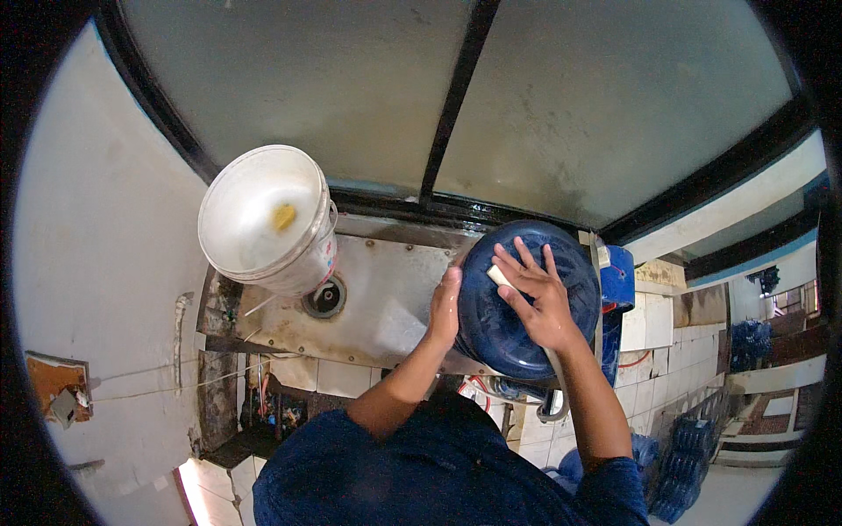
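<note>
A large blue water jug (561,263) stands on the steel counter at the right, its round, ridged, wet base facing up. My right hand (539,302) lies over that base with fingers spread, pressing a small cream-coloured sponge (498,277) against it. The sponge is partly hidden under the fingers. Against the jug's left side rests the palm of my left hand (445,309), fingers straight and pointing away from me, with nothing held. A white bucket (298,272) stands at the left of the counter, tilted in view, with a yellow sponge (284,216) inside.
The steel counter (377,280) has a round drain (325,296) beside the bucket. Frosted window panes (605,96) in black frames rise behind it. Blue containers (617,276) sit right of the jug, and more blue jugs (684,456) stand on the floor at lower right.
</note>
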The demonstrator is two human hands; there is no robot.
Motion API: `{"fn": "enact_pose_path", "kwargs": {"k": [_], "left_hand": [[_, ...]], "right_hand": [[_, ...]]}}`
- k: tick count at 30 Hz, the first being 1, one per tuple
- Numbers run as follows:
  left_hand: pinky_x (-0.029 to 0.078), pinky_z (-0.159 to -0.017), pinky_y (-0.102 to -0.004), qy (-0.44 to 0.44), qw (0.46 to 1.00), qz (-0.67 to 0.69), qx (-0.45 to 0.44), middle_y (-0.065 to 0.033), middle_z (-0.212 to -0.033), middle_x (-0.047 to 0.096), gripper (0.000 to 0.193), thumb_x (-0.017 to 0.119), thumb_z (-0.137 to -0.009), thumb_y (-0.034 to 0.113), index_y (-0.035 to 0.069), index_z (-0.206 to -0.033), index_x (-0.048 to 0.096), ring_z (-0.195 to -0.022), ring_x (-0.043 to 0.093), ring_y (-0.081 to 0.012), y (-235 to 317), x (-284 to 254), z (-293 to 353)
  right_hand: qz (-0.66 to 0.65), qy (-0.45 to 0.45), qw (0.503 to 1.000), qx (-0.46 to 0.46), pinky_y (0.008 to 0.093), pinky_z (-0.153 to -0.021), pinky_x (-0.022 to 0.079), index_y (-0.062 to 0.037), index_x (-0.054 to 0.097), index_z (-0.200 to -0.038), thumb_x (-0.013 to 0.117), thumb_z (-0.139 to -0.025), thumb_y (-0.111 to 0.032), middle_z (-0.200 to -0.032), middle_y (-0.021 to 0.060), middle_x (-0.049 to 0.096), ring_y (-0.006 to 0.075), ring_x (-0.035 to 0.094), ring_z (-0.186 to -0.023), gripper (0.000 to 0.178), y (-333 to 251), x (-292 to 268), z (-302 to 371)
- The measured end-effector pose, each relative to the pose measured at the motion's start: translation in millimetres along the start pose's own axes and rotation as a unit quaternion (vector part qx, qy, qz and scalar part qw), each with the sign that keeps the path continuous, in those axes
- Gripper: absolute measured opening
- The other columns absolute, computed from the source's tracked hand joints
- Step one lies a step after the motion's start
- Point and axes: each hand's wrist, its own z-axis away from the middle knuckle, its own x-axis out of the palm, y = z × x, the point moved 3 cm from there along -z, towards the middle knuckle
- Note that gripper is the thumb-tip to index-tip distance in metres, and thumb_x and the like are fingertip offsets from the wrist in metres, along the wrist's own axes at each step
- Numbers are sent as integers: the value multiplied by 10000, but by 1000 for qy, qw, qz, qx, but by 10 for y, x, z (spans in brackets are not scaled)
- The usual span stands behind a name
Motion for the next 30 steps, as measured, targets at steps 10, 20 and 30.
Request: {"fn": "enact_pose_path", "kwargs": {"k": [10,20,30], "left_hand": [[311,-1204,-347,-222,932,-283,40,-125,-1496,579,464,521,-1065,311,38,-1429,610,-1413,483,-238,811,482,-941],[235,-1249,-401,-102,961,-155,203,-184,-1614,413,884,453,-1023,637,-26,-1594,324,-1505,372,-272,176,63,-155],[492,-1072,-374,-104,985,-2,-136,-143,-1390,630,634,537,-1044,503,17,-1451,551,-1224,634,-224,-318,-440,-727]], "right_hand": [[-1,-7,1000,-19,586,-1274,53,-166,615,-1446,627,-991,-251,-1568,27,515,312,325,-1545,463,-33,0,-29],[-13,24,1000,4,591,-1273,79,-154,634,-1420,609,-1006,-277,-1562,23,523,305,343,-1537,433,22,-29,-18],[-10,9,1000,-4,540,-1278,44,-118,619,-1438,631,-996,-226,-1550,73,537,308,323,-1550,455,-57,-7,-24]]}}
